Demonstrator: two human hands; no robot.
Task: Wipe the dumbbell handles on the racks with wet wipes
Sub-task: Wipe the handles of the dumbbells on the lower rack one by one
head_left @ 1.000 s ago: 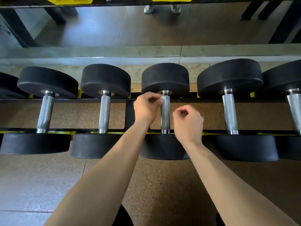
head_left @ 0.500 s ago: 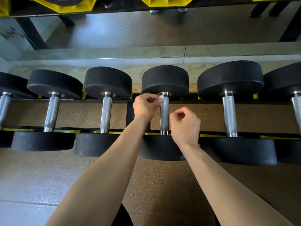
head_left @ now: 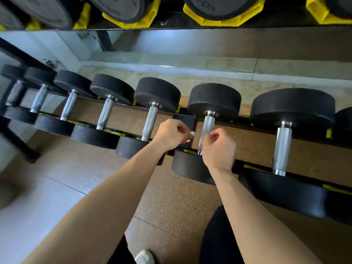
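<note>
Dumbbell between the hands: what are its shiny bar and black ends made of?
Bar: looks like metal, probably chromed steel, since it is silvery and catches the light. Ends: likely rubber-coated, being matte black with no shine, though the pictures cannot confirm it.

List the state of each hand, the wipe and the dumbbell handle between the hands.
Left hand: pinches the wet wipe.
Wet wipe: a small white bit shows at the fingertips, apart from the handle.
Right hand: fingers curled, nothing seen in it.
Dumbbell handle: dumbbell seated on the rack, wipe not on it.
</note>
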